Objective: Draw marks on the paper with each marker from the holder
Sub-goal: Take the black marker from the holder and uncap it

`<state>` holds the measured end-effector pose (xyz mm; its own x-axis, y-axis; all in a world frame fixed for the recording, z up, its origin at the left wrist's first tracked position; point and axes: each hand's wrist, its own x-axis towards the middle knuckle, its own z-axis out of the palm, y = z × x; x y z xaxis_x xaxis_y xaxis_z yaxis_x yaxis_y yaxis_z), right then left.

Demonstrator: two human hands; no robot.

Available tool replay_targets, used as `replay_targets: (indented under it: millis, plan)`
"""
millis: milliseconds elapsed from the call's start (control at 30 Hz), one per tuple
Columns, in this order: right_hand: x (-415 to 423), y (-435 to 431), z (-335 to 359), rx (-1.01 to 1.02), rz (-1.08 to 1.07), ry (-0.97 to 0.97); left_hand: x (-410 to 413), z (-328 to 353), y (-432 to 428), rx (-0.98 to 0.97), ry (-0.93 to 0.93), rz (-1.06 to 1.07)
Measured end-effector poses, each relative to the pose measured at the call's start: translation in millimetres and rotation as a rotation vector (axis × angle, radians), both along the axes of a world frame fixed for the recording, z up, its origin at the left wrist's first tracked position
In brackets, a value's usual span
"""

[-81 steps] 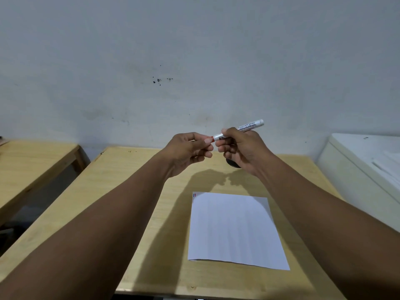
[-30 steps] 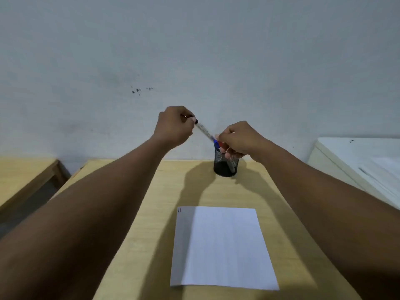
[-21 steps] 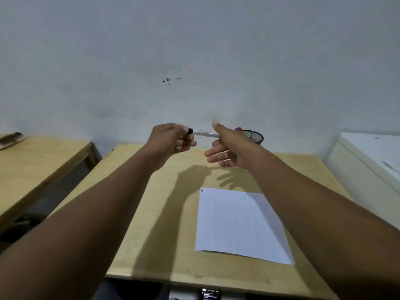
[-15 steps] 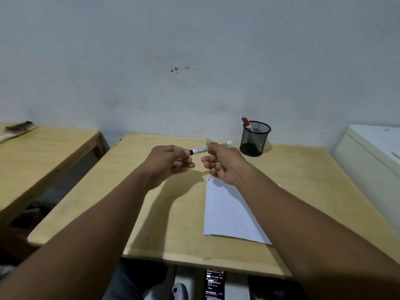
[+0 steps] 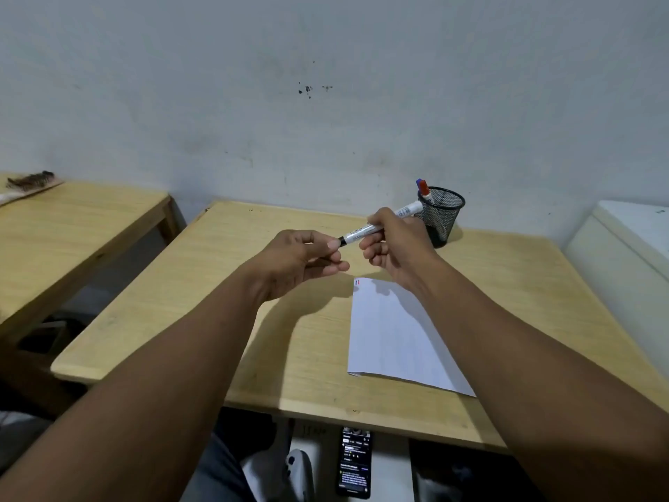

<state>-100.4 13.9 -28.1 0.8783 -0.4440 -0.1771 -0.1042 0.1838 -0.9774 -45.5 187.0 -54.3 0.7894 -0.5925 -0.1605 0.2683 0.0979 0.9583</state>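
My right hand (image 5: 392, 244) grips the barrel of a white marker (image 5: 365, 231) held level above the wooden table (image 5: 275, 342). My left hand (image 5: 300, 259) pinches the black cap end of that same marker. A white sheet of paper (image 5: 394, 338) lies on the table below my right forearm, with small red and blue marks at its far left corner (image 5: 357, 282). A black mesh holder (image 5: 443, 211) stands at the back of the table, with two markers, a blue-capped one and a red-capped one (image 5: 423, 188), sticking out of it.
A second wooden table (image 5: 72, 226) stands to the left, separated by a gap. A white cabinet (image 5: 630, 255) sits at the right. A phone with a lit screen (image 5: 355, 461) lies below the table's near edge. A grey wall is behind.
The red-capped marker went back into the holder and a black-capped one came out. Both hands moved toward me from the holder with it, and the view tilted down.
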Motion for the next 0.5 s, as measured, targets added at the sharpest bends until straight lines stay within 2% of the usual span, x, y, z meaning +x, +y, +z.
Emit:
replay_targets:
  millis: [100,167,233,300,367,500]
  plan:
    - [-5,-30,11,0.080,-0.108,-0.020,13,-5,16,0.009,0.038,0.075]
    - [-12,-56,15,0.046,-0.117,-0.020,22,-12,34,0.084,0.018,0.144]
    - [-18,-66,12,-0.032,-0.043,0.006,25,-19,40,0.312,-0.149,0.161]
    - [-17,-57,4,-0.098,0.042,0.026,24,-20,27,0.538,-0.414,0.116]
    - [-13,-43,-6,-0.202,0.074,0.028,16,-17,7,0.658,-0.613,0.047]
    - [-12,-30,-32,-0.384,0.042,0.011,5,-22,-19,0.793,-0.734,-0.037]
